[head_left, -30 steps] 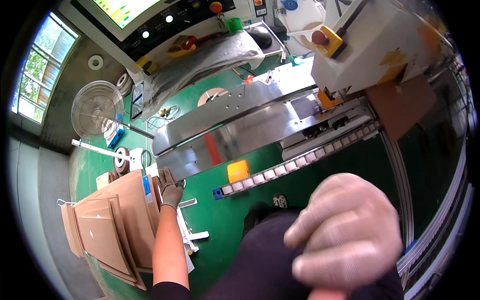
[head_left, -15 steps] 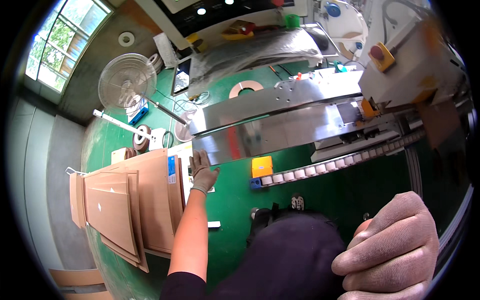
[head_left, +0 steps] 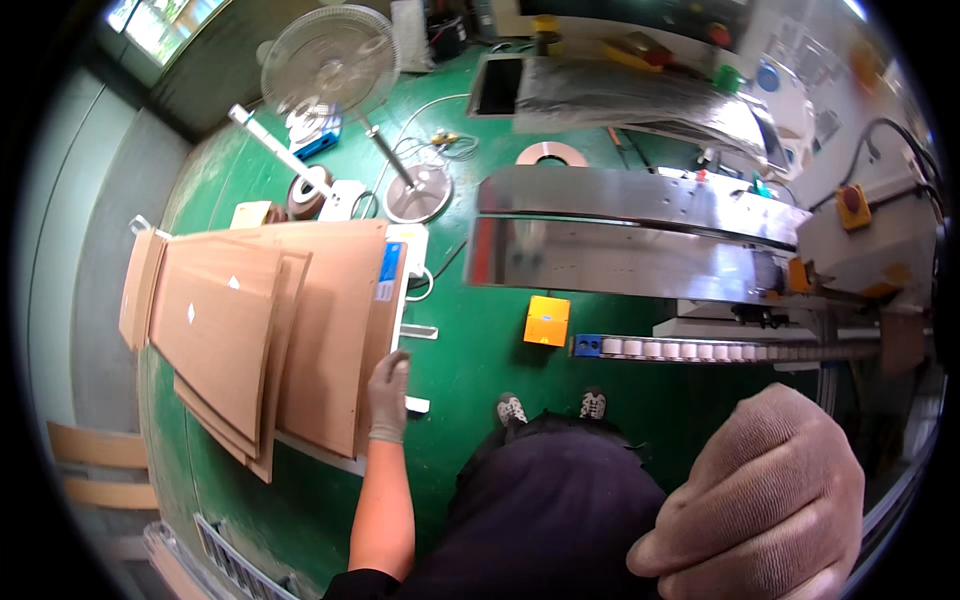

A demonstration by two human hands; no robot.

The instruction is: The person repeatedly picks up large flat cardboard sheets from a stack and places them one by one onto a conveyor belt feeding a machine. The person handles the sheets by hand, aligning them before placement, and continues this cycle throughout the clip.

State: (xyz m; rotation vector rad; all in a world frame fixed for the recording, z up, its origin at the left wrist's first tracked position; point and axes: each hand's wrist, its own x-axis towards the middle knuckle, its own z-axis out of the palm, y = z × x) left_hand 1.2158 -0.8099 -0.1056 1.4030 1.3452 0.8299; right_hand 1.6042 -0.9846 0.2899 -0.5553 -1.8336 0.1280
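Note:
My left hand (head_left: 388,400), in a grey-beige knit glove, reaches out beside the right edge of a stack of brown flat boards (head_left: 325,340). Its fingers look stretched and I see nothing held in them; whether they touch the boards I cannot tell. Large and close at the lower right is my gloved right hand (head_left: 765,500), its fingers curled into a fist. The inside of that fist is hidden, so anything it holds does not show.
Ahead lies a long shiny metal table (head_left: 620,255) with a machine (head_left: 870,235) at its right end. Below it run a roller rail (head_left: 690,349) and a yellow box (head_left: 547,321). A standing fan (head_left: 335,65) and a white post (head_left: 275,148) stand far left, with cables (head_left: 455,147) on the green floor.
My left hand has left the metal table's left end and come back toward the boards. The view has shifted, so the table sits farther right. My right hand stays fisted.

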